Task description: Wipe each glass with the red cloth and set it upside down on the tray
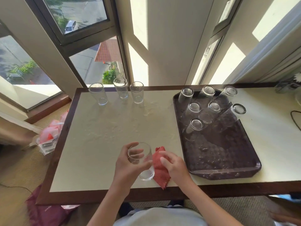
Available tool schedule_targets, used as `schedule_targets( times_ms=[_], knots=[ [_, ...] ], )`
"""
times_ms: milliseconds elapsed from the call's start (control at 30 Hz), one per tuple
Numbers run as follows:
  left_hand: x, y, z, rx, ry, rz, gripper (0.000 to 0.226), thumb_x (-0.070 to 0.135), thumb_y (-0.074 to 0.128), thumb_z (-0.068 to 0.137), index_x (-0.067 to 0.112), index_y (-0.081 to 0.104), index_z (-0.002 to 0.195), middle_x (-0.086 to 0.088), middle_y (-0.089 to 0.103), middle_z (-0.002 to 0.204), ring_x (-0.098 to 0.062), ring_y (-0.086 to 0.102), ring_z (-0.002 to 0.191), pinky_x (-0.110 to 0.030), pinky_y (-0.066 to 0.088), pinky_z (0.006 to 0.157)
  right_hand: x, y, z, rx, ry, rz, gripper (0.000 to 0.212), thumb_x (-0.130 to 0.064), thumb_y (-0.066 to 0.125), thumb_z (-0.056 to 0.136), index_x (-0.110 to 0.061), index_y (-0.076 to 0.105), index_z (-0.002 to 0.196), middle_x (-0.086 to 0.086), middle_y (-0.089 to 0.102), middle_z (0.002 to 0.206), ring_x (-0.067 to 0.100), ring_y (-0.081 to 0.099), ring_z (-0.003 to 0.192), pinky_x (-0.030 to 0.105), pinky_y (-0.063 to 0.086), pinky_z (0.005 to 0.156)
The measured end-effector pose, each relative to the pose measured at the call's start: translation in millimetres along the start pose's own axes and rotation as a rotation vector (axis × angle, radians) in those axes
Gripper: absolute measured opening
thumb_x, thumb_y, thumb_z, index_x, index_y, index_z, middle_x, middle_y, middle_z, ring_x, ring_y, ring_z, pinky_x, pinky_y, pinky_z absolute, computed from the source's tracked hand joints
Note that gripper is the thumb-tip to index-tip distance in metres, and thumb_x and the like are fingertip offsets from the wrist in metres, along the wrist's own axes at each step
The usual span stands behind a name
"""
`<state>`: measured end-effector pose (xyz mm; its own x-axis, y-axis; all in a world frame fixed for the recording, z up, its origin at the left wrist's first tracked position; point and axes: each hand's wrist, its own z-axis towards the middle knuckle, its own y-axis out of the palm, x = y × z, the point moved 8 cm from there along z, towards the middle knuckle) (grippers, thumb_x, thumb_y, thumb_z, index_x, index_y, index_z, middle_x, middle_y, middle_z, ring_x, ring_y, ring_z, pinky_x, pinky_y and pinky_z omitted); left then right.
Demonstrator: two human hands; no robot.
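At the bench's (pixel 97 144) near edge, the left hand (pixel 128 162) has its thumb and fingers wrapped round one glass (pixel 141 160), which stands mouth up. Whether its base touches the bench I cannot tell. Just right of it, the right hand (pixel 174 165) pinches the one red cloth (pixel 160 172) between thumb and fingers. The cloth lies against the right side of the glass, and its lower end trails onto the bench near the edge.

On the floor to the near left lies a maroon bag (pixel 47 211). Farther along the left side of the bench sits a heap of pink and white bags (pixel 50 134).

Right of the hands, one dark tray (pixel 228 160) lies on the bench. Its near half is bare and speckled with what look like droplets. On its far half stand seven glasses (pixel 215 106), all upside down. One is nearest, three are in a middle row and three are in a far row. The rightmost of the middle row sits at the tray's right rim.

Well apart, along the far left edge of the bench, three glasses (pixel 121 87) stand upright in a row, close together. At the far right of the bench a black cable (pixel 294 119) loops in from the edge. Windows (pixel 78 17) rise beyond.
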<state>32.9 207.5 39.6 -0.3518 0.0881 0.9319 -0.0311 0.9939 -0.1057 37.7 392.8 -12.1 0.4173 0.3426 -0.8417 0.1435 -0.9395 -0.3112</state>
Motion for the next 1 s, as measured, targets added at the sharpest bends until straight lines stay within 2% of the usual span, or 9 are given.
schedule_targets(
  times_ms=[67,167,233,367,467,567,667,800,1000],
  knots=[
    [6.3,20.6,1.7,-0.04,-0.017,-0.129,0.079,0.007,0.097,0.049,0.026,0.058,0.116,0.0,0.073,0.104,-0.014,0.072,0.097,-0.021,0.055,0.072,1.0,-3.7,-12.5,-0.072,0.153,0.402,0.024,-0.024,0.055,0.097,-0.014,0.069,0.114,0.009,0.072,0.113,0.029,0.064,0.113,0.035,0.051,0.095],
    [9.5,51.5,5.2,-0.068,-0.052,-0.316,0.076,0.013,0.091,0.05,0.024,0.058,0.118,-0.005,0.071,0.109,-0.019,0.071,0.104,-0.026,0.057,0.074,1.3,-5.1,-27.5,-0.267,0.275,0.796,0.045,-0.042,0.047,0.098,-0.009,0.065,0.123,0.017,0.07,0.117,0.034,0.067,0.098,0.046,0.049,0.096],
    [10.8,71.6,7.6,-0.104,-0.064,-0.363,0.075,0.013,0.092,0.055,0.023,0.055,0.12,-0.008,0.068,0.114,-0.018,0.07,0.107,-0.024,0.057,0.074,1.7,-12.2,-31.2,-0.331,0.279,1.003,0.051,-0.046,0.053,0.095,-0.007,0.062,0.128,0.021,0.068,0.118,0.03,0.064,0.086,0.041,0.051,0.084],
    [5.9,101.0,18.2,-0.279,-0.075,-0.185,0.065,0.03,0.083,0.071,0.025,0.05,0.127,-0.005,0.066,0.125,-0.015,0.066,0.112,-0.021,0.056,0.078,12.2,-44.1,-26.5,-0.171,0.315,1.18,0.043,-0.026,0.067,0.088,-0.006,0.052,0.123,0.025,0.068,0.115,0.018,0.057,0.062,0.026,0.055,0.058],
    [-12.9,94.5,36.2,-0.336,-0.01,0.16,0.077,0.062,0.076,0.068,0.03,0.049,0.132,0.004,0.056,0.14,-0.014,0.054,0.128,-0.031,0.048,0.103,23.9,-86.4,-22.7,0.096,0.291,0.952,0.049,-0.022,0.079,0.073,-0.002,0.056,0.112,0.016,0.071,0.087,0.015,0.05,0.051,0.023,0.048,0.046],
    [-50.2,58.4,63.1,-0.175,0.052,0.781,0.071,0.058,0.061,0.088,0.027,0.037,0.148,-0.002,0.029,0.161,-0.025,0.025,0.148,-0.042,0.025,0.119,27.1,-140.4,-25.8,0.346,0.242,0.501,0.051,-0.025,0.087,0.064,-0.003,0.063,0.104,0.013,0.066,0.078,0.016,0.053,0.047,0.025,0.047,0.044],
    [-92.9,22.0,70.0,-0.106,-0.031,1.12,0.073,0.062,0.04,0.095,0.031,0.016,0.157,0.0,-0.006,0.167,-0.033,-0.005,0.153,-0.047,0.011,0.122,14.5,-186.7,-25.5,0.498,0.186,0.017,0.037,-0.028,0.09,0.061,-0.017,0.065,0.086,0.004,0.069,0.078,0.02,0.062,0.054,0.031,0.053,0.05],
    [-112.8,10.6,64.2,-0.12,0.034,1.187,0.075,0.068,0.031,0.094,0.039,0.003,0.157,0.01,-0.022,0.163,-0.025,-0.014,0.153,-0.048,0.01,0.122,1.9,-222.4,-6.5,0.586,0.2,-0.498,0.043,-0.037,0.087,0.057,-0.022,0.065,0.091,0.001,0.069,0.088,0.025,0.062,0.079,0.028,0.047,0.067],
    [-110.8,11.7,65.0,-0.129,0.0,1.194,0.074,0.061,0.038,0.097,0.041,0.0,0.156,0.012,-0.026,0.161,-0.022,-0.018,0.152,-0.046,0.007,0.123,-7.2,-236.5,38.8,0.636,0.177,-0.594,0.061,-0.03,0.084,0.061,-0.015,0.063,0.116,0.013,0.063,0.111,0.034,0.063,0.096,0.034,0.051,0.075]
  ],
)
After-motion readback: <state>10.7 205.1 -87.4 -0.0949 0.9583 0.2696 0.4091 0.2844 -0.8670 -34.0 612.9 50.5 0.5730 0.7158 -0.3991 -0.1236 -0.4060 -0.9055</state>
